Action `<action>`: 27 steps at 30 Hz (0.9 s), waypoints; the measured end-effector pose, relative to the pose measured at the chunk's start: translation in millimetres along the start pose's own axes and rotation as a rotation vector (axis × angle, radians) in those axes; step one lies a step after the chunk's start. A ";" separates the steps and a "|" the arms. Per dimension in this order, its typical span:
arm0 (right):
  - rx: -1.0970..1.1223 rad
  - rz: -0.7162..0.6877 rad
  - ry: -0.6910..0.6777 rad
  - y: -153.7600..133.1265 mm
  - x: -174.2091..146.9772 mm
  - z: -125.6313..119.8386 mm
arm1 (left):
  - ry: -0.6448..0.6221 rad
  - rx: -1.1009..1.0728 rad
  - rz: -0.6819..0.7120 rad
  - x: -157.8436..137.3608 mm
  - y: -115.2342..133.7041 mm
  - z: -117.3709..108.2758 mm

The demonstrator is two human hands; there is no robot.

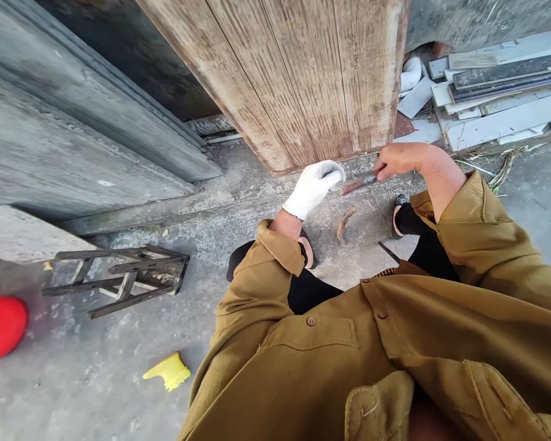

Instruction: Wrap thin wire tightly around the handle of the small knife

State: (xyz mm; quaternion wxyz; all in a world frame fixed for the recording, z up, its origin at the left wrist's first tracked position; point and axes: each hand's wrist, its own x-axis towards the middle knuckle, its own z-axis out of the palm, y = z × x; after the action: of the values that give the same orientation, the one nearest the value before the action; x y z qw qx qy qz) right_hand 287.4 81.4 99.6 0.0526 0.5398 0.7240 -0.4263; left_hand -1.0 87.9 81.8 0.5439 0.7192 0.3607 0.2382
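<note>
My left hand (314,188), in a white glove, has its fingers curled in front of a worn wooden panel. Whatever it may hold is hidden. Bare, my right hand (397,160) grips one end of a short brown stick-like tool (357,184) with grey wire wound around it. The tool's reddish-brown end points at the gloved fingertips, with a small gap showing. Below, on the concrete between my feet, lies a curved brown piece (345,225) that looks like wood. A thin dark strip (388,252) is near my right leg.
The wooden panel (316,79) stands directly ahead. Stacked boards and tiles (505,98) lie at right. Grey planks (73,135) lean at left, above a wooden stool or frame (123,275) on its side. A yellow scrap (169,371) and a red object (0,329) are lower left.
</note>
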 end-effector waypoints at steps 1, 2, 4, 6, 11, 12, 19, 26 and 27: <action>-0.033 -0.021 -0.126 -3.1 -0.7 0.8 | -0.006 0.045 0.006 1.0 1.6 -3.1; -0.070 -0.040 -0.238 -7.2 -1.9 0.9 | -0.016 0.085 0.011 2.0 2.7 -5.4; -0.086 -0.107 -0.386 -15.9 -5.7 -0.7 | -0.031 0.132 0.015 3.9 3.6 -8.1; -0.038 -0.191 -0.446 -22.0 -10.8 -4.2 | -0.027 0.125 0.004 6.2 2.3 -8.1; 0.169 -0.271 -0.211 -19.6 -24.1 -12.5 | -0.004 -0.045 -0.092 12.2 -6.4 4.3; 0.231 -0.266 -0.107 -18.0 -25.4 -12.8 | -0.002 -0.100 -0.116 12.8 -8.5 8.4; 0.391 -0.030 0.643 -17.2 -19.0 -11.7 | -0.247 -0.383 -0.088 5.9 -14.3 27.8; -0.058 0.214 0.593 -1.1 -7.8 -10.3 | -0.339 -0.386 0.008 -3.6 1.6 12.3; -0.103 0.224 0.508 0.1 -5.8 -8.9 | -0.293 -0.390 0.022 -3.3 3.6 7.7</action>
State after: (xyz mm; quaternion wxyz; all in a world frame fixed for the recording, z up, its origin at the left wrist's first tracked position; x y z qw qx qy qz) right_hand 293.2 83.0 108.3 -0.0563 0.7026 0.6706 -0.2314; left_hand 3.5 80.1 83.1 0.7164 0.6315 0.2171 0.2024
